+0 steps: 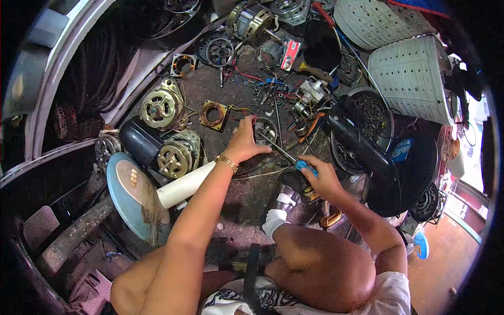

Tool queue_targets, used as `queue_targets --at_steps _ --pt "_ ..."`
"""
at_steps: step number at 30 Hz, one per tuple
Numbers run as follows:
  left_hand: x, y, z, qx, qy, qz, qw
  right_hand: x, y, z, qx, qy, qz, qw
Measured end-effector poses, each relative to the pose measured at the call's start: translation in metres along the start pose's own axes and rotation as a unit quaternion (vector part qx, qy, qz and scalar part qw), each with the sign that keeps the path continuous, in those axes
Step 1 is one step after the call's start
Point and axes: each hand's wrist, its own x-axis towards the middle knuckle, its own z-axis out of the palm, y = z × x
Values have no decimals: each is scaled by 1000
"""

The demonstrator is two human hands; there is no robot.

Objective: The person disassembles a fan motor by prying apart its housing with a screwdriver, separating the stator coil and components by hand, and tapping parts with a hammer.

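One screwdriver [306, 167] is pinched in the right hand [324, 177], its tip at one round metal part [266, 129] on the floor. The left hand [244, 143] is spread beside that part; whether it grips cannot be told. Two square coil frames [205, 116] lie to its left, and two white drums [409, 76] stand at upper right. One basin [390, 113] contains a tangle of small metal bits [371, 113]. The floor [236, 199] is dark and grimy, strewn with wires.
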Motion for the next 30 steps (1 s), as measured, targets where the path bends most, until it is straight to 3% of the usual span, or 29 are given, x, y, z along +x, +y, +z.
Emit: queue_targets --at_steps 4,6,7,9,13,15,16,18,19,21,24,27,30 --pt "0 0 5 -1 1 -9 1000 -1 2 4 -13 -5 12 1000" --pt "0 -2 6 -10 15 9 1000 3 -6 5 150 -72 180 970" --pt "0 -3 5 -7 16 7 1000 3 1 10 152 -74 178 969" --pt "0 -2 6 -10 7 0 1000 0 21 21 47 -6 -11 999" --pt "-7 3 9 9 33 12 999 -4 26 27 -8 15 -85 996" --pt "-8 8 9 20 26 -13 999 -5 20 24 164 -115 109 974" --pt "-8 7 9 20 25 -11 999 -4 26 26 165 -113 109 974" --pt "-10 2 9 -15 35 1 999 -2 40 35 425 -218 201 855" --pt "-7 -2 8 -11 37 3 999 -2 40 43 376 -179 167 894" --pt "-9 -7 7 -8 52 50 997 12 42 56 140 -59 -5 988" --pt "-10 -11 -5 -11 14 31 999 15 52 54 121 -10 -84 989" --pt "-14 -11 -9 -35 7 49 998 3 50 29 163 3 -38 986" --pt "-25 -2 -12 20 92 48 994 13 42 17 140 16 -29 990"
